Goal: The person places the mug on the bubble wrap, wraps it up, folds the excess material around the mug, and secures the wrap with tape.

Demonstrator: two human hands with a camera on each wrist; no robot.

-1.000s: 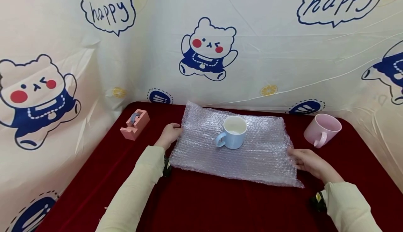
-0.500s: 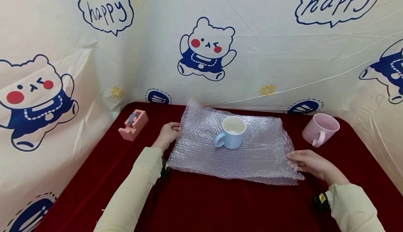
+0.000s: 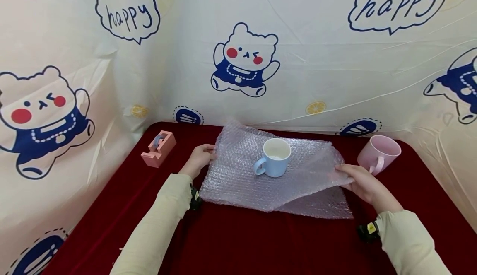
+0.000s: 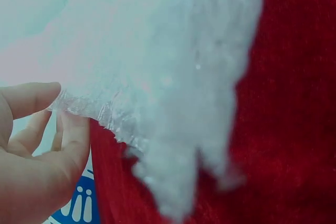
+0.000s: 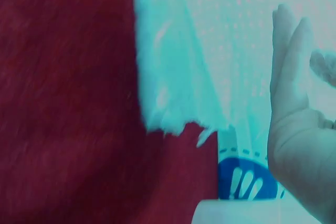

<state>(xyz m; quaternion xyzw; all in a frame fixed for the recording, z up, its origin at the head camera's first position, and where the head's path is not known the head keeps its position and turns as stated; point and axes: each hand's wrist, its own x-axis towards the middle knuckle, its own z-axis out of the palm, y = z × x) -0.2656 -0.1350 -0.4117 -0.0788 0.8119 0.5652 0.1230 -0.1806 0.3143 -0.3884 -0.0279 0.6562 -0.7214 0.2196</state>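
Across red cloth (image 3: 272, 246), bubble wrap (image 3: 294, 186): left hand (image 3: 196, 160) pinches left edge; right hand (image 3: 365, 185), seemingly, raised edge near pink mug (image 3: 372, 155).

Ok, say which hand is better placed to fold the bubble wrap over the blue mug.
Probably the right hand: it holds a raised flap of the bubble wrap, while the left hand pinches the opposite edge.

A mug (image 3: 276, 161) stands on bubble wrap (image 3: 234, 179), tape dispenser (image 3: 164, 148) left.

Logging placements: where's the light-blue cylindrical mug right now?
In the head view, the mug stands centrally on the translucent plastic bubble-wrap sheet, left of the pink cylindrical mug.
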